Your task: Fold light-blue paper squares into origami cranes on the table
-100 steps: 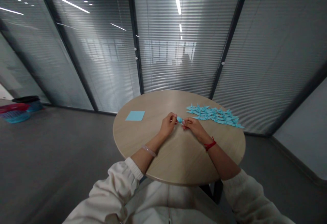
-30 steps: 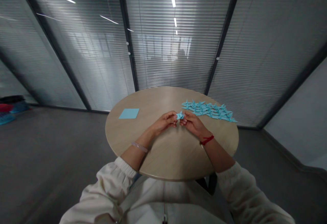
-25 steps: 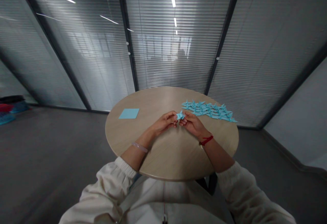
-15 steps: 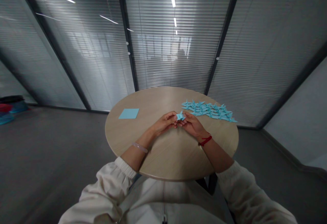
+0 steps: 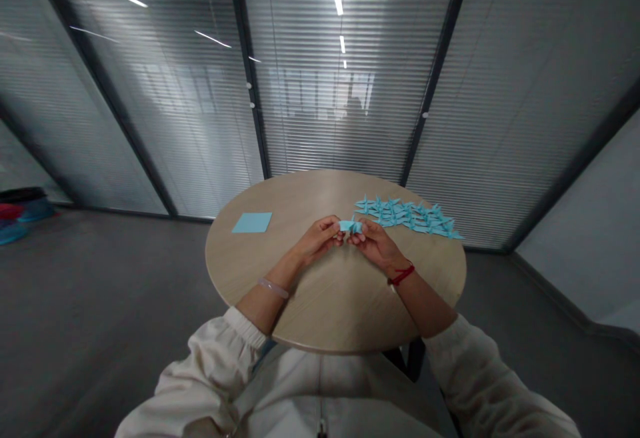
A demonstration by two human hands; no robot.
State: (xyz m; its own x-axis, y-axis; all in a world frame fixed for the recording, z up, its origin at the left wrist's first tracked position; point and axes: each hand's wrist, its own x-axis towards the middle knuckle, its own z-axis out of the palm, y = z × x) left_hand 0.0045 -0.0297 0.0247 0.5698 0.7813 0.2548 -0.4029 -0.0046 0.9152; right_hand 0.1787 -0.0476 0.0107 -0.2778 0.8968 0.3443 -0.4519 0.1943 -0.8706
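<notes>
A small folded blue paper crane [image 5: 350, 226] is pinched between both my hands just above the round wooden table [image 5: 320, 305]. My left hand [image 5: 319, 240] grips its left end with closed fingers. My right hand [image 5: 373, 243] grips its right end, also closed. Both wrists rest near the tabletop. A flat stack of blue square paper [image 5: 252, 222] lies to the left of my hands. Several finished blue paper cranes [image 5: 407, 216] are spread in rows at the back right of the table.
Glass partitions with shut blinds [image 5: 340, 78] stand close behind the table. Grey floor surrounds it. Coloured baskets [image 5: 15, 215] sit on the floor at the far left.
The paper piece between my fingers now looks stretched out sideways, where it was bunched half a second ago. My hands have stayed in the same spot. Since 3.3 s ago the view shifted.
</notes>
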